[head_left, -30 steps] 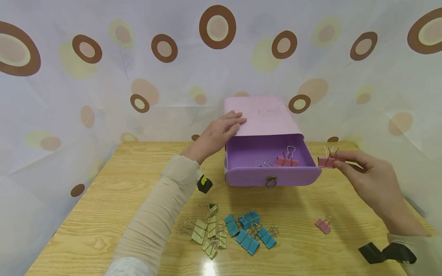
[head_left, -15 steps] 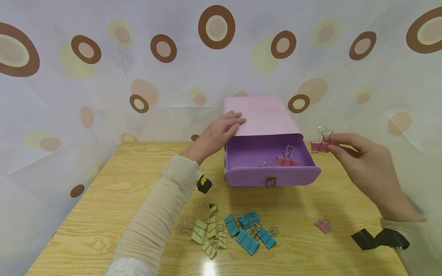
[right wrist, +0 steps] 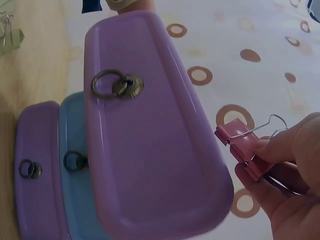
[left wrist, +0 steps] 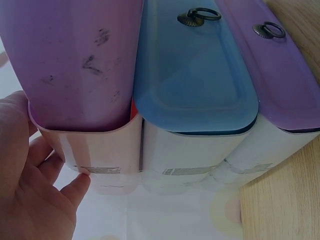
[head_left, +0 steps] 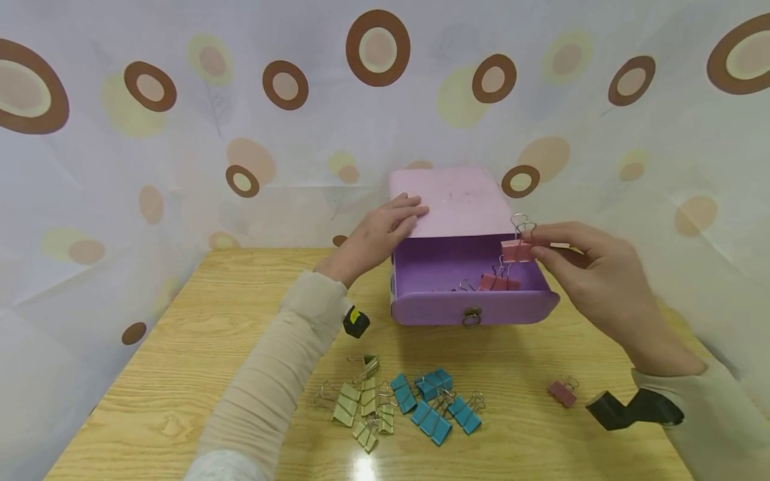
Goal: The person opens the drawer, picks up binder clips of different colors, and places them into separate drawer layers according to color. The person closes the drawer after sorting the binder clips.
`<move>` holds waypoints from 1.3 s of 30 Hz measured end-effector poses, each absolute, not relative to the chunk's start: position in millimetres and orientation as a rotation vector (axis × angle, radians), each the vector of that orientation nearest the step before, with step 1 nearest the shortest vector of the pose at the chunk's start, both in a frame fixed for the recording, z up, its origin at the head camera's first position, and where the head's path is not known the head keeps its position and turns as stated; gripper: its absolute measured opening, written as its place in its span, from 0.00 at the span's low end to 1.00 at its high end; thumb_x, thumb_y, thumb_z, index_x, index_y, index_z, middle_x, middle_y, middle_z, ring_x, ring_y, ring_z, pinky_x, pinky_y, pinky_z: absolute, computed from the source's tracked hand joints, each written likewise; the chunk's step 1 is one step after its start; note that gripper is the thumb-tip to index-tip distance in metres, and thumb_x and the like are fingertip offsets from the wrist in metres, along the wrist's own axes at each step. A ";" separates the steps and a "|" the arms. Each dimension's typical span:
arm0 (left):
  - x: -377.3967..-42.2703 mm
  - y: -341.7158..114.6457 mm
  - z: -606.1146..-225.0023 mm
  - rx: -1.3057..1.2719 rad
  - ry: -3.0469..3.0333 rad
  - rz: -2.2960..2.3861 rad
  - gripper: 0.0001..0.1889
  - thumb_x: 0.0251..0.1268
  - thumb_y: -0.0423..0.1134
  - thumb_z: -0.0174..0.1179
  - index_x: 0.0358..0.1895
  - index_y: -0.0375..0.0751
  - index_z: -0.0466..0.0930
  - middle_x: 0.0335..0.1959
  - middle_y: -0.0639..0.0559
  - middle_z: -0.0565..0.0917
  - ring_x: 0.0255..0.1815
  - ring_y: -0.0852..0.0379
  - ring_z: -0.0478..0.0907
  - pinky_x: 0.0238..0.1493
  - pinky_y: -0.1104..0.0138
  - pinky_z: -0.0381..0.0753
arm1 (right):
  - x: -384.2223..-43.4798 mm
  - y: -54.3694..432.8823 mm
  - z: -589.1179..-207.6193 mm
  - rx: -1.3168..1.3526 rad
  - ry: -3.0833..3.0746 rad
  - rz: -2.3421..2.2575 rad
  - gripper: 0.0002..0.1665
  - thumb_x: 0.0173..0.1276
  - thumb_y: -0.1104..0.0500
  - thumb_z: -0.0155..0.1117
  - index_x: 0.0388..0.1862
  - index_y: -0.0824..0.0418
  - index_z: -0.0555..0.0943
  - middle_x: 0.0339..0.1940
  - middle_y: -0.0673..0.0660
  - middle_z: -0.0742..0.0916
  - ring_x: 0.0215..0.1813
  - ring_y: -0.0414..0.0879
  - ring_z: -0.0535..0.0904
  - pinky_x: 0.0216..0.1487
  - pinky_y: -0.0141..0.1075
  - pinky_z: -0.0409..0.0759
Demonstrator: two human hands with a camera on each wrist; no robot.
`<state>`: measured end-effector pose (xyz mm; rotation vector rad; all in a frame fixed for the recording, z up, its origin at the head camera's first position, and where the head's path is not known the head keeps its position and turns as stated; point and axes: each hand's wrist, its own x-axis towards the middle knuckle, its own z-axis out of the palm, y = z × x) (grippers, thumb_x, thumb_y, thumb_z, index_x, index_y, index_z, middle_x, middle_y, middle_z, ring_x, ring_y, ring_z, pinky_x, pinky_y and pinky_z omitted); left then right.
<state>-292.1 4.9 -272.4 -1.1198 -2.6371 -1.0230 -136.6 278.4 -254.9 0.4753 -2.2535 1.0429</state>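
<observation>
My right hand (head_left: 595,280) pinches a pink binder clip (head_left: 517,251) between thumb and fingers, above the right side of the pulled-out purple drawer (head_left: 475,308). In the right wrist view, the pinched clip (right wrist: 245,142) is beside the drawer front (right wrist: 150,130), its wire handles up. Inside the drawer, another pink binder clip (head_left: 499,282) stands with handles raised; other wire handles show, partly hidden by the drawer front. My left hand (head_left: 379,230) rests on the left edge of the pink cabinet top (head_left: 457,200), fingers extended.
Yellow binder clips (head_left: 347,403) and blue binder clips (head_left: 432,421) lie in front of the cabinet on the wooden table (head_left: 240,321). One small pink binder clip (head_left: 563,393) lies to the right. Below are a blue drawer (left wrist: 195,70) and another purple drawer (left wrist: 280,75), both closed.
My right hand has lifted the pink binder clip and carried it left, from beside the drawer to over its right side. My left hand has stayed in place.
</observation>
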 end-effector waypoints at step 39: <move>-292.9 6.0 -272.9 -1.111 -2.620 -0.985 0.21 0.81 0.45 0.43 0.70 0.49 0.72 0.76 0.54 0.66 0.81 0.58 0.52 0.82 0.67 0.50 | -163.9 215.3 -253.0 0.697 -2.731 0.860 0.11 0.69 0.68 0.62 0.42 0.56 0.89 0.40 0.51 0.91 0.43 0.43 0.86 0.45 0.39 0.86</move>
